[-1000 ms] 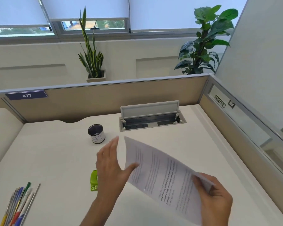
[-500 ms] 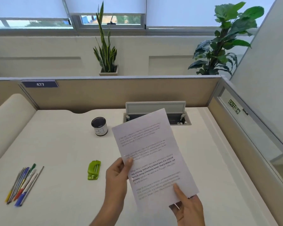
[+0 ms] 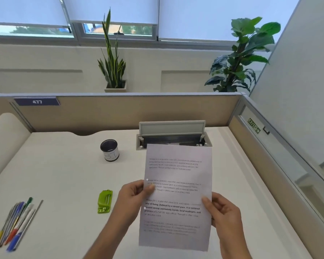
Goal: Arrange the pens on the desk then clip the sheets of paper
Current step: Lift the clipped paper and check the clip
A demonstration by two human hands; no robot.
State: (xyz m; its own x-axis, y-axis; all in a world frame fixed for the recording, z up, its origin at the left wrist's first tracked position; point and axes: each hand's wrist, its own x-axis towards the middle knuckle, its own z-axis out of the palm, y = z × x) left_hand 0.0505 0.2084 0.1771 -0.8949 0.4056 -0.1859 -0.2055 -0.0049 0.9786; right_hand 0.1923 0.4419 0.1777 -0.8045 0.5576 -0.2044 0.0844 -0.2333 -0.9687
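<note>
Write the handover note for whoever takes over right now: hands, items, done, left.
Left hand: pinching the left edge of the sheets of paper.
Right hand: grip on the right edge; the sheets are held upright above the desk.
Pens: lying bunched at the desk's left front, not in the black cup.
Green clip: lying on the desk left of the hands, untouched.
Done: sheets picked up and squared.
Left: clip the sheets; check whether the pens need more arranging.
</note>
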